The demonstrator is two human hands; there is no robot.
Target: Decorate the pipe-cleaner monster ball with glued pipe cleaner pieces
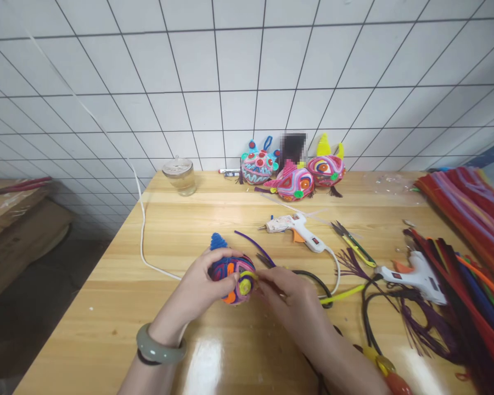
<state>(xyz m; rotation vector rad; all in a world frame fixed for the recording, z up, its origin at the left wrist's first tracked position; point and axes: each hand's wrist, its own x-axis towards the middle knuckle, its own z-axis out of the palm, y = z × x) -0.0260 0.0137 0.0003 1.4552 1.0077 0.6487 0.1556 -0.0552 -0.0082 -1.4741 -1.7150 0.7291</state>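
Observation:
A round ornament covered in coiled pipe cleaners, blue, purple, orange and pink with a blue horn on top, is held low over the table. My left hand wraps round its left side, the thumb pressing on its front near a yellow coil. At the ornament's right edge, the fingers of my right hand pinch a yellow pipe cleaner; its far length shows beyond the hand. My right hand hides the middle of that stem, so I cannot see whether it is one piece. A purple pipe cleaner lies behind the ornament.
A white glue gun lies ahead, and a second glue gun with cables is at right. Beside them are yellow snips and bundled pipe cleaners. Finished ornaments and a lidded glass cup stand near the wall.

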